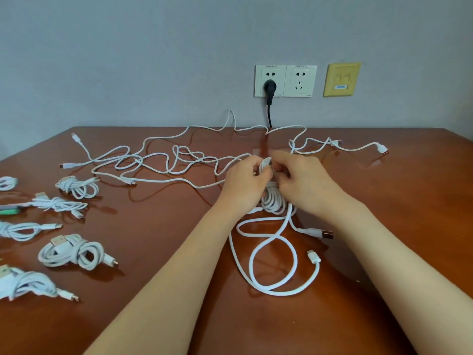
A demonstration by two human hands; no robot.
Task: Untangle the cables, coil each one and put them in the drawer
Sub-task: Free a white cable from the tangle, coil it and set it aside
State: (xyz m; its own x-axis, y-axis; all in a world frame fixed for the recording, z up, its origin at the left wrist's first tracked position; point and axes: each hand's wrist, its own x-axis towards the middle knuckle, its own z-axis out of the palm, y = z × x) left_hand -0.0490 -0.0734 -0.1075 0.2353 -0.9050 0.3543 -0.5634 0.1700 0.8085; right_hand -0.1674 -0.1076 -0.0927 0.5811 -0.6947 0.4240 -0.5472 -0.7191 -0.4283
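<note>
A partly wound white cable coil (272, 201) is held above the brown table (179, 290) between both hands. My left hand (245, 183) grips its upper part and my right hand (299, 180) pinches the loops from the other side. The same cable's loose tail (271, 262) lies in loops below, ending in a USB plug (326, 234) and a small plug (313, 256). Behind the hands a tangle of white cables (163, 160) spreads across the far table. Several finished coils lie at the left, among them one (74, 251) near the front.
More coiled cables (76, 187) and a green object (10, 210) sit along the left edge. On the wall are two white sockets (285, 80), one with a black plug (269, 88) and cord, and a yellow network plate (341, 79). No drawer is in view.
</note>
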